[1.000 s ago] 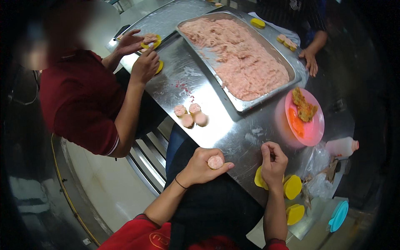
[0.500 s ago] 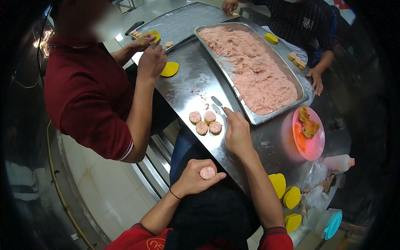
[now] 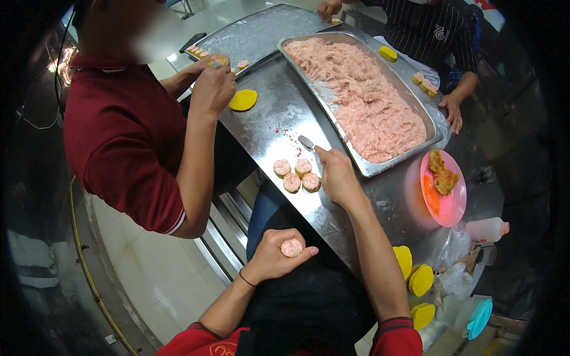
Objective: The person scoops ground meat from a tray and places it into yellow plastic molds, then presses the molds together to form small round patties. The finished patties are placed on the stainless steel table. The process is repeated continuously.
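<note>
My left hand [image 3: 274, 254] is closed around a dumpling [image 3: 291, 247], whose round pink meat top faces up, in front of my dark apron. My right hand [image 3: 340, 175] rests low over the steel table and grips the handle of a small metal spatula [image 3: 306, 142], its oval blade pointing away from me. Left of that hand, several filled dumplings [image 3: 291, 182] stand close together with yellow-green wrappers and pink tops. Beyond the right hand, a deep steel tray [image 3: 363, 173] holds a large mass of pink minced meat [image 3: 380, 113].
Yellow wrapper stacks [image 3: 421, 280] lie by my right forearm, near a blue-lidded container [image 3: 479, 318]. A pink plate [image 3: 454, 207] with fried food and a white bottle [image 3: 485, 230] are at right. A co-worker in maroon [image 3: 127, 142] is close left; another [image 3: 430, 35] stands across.
The spatula's blade has turned and shifted slightly in my right hand. My left hand still holds the dumpling. The co-worker at left has moved their hands a little.
</note>
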{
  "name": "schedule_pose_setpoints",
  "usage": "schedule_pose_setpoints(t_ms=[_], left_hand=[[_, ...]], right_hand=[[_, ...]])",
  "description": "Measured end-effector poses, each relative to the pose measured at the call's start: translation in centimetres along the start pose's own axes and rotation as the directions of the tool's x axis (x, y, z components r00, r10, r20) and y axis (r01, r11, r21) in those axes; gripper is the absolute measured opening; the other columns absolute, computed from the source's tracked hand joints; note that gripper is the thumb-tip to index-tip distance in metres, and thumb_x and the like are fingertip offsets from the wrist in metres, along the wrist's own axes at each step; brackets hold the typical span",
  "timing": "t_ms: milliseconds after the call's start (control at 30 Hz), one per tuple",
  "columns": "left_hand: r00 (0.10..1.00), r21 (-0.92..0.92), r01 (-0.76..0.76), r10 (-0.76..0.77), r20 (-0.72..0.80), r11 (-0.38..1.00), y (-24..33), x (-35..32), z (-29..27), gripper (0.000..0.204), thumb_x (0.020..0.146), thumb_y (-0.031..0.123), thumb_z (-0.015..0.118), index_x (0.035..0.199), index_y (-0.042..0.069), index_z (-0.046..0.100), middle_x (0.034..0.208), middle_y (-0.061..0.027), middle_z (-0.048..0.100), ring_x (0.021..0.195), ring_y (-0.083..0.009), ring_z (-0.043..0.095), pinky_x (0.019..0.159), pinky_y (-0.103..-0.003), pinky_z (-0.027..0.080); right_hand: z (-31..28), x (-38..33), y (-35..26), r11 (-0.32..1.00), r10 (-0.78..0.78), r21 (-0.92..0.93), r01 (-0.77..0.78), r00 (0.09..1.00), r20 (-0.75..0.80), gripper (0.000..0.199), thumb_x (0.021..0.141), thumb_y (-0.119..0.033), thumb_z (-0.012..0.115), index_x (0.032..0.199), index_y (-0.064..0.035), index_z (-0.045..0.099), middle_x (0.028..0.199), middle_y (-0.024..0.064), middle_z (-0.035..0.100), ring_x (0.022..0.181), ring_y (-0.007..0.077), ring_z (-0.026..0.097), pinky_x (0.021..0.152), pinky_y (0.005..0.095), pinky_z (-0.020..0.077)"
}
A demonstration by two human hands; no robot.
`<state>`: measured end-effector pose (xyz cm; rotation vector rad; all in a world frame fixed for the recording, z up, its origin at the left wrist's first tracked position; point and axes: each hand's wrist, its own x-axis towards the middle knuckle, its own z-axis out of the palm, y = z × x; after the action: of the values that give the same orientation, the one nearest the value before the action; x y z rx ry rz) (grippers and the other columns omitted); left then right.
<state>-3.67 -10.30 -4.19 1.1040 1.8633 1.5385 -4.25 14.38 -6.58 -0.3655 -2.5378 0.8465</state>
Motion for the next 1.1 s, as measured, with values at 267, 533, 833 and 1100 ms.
schedule_pose_setpoints(t_ms=[267, 533, 833, 1100], left_hand=[[0.999, -0.018, 0.045, -0.044, 0.024, 0.999, -0.1, 0.1, 0.7, 0.031, 0.089, 0.019, 0.089, 0.077, 0.003, 0.066, 0.066, -0.0083, 0.066, 0.059, -0.0177, 0.064, 0.061, -0.032, 0.05], [0.995, -0.001, 0.076, -0.076, 0.062, 0.997, 0.2, 0.4, 1.4, 0.029, 0.091, 0.018, 0.088, 0.077, 0.003, 0.068, 0.069, -0.0034, 0.068, 0.064, -0.0104, 0.062, 0.062, -0.029, 0.05], [0.994, 0.028, 0.093, -0.094, 0.049, 0.995, -1.1, 0.2, 1.8, 0.031, 0.092, 0.019, 0.087, 0.077, 0.004, 0.065, 0.07, -0.0027, 0.067, 0.064, -0.0097, 0.06, 0.062, -0.029, 0.049], [1.0, -0.031, -0.023, 0.024, 0.015, 0.999, -1.4, 1.7, 1.7, 0.036, 0.088, 0.011, 0.086, 0.12, 0.0, 0.075, 0.096, -0.0108, 0.078, 0.09, -0.0175, 0.075, 0.084, -0.031, 0.059]], right_hand=[[-0.5, -1.5, -0.1, 0.994, 0.045, 0.101, -0.041, 0.998, -0.034, 0.04, 0.095, 0.007, 0.057, 0.133, 0.0045, 0.07, 0.096, 0.0253, 0.065, 0.089, 0.0419, 0.067, 0.083, 0.0466, 0.0536], [0.3, -0.4, -0.1, 0.998, 0.036, 0.046, -0.037, 0.999, 0.016, 0.048, 0.09, 0.011, 0.054, 0.135, 0.0041, 0.068, 0.101, 0.0268, 0.065, 0.093, 0.0433, 0.066, 0.086, 0.0491, 0.0538], [-1.1, -2.9, -0.5, 0.976, 0.093, 0.202, -0.08, 0.994, -0.054, 0.041, 0.097, 0.006, 0.055, 0.136, 0.0035, 0.067, 0.099, 0.0234, 0.068, 0.088, 0.036, 0.068, 0.082, 0.0428, 0.0542], [-7.5, -10.8, -3.1, 0.798, 0.247, 0.527, -0.292, 0.956, 0.155, 0.037, 0.105, 0.0, 0.053, 0.139, 0.0019, 0.066, 0.095, 0.0038, 0.063, 0.082, 0.0089, 0.054, 0.074, 0.0255, 0.0473]])
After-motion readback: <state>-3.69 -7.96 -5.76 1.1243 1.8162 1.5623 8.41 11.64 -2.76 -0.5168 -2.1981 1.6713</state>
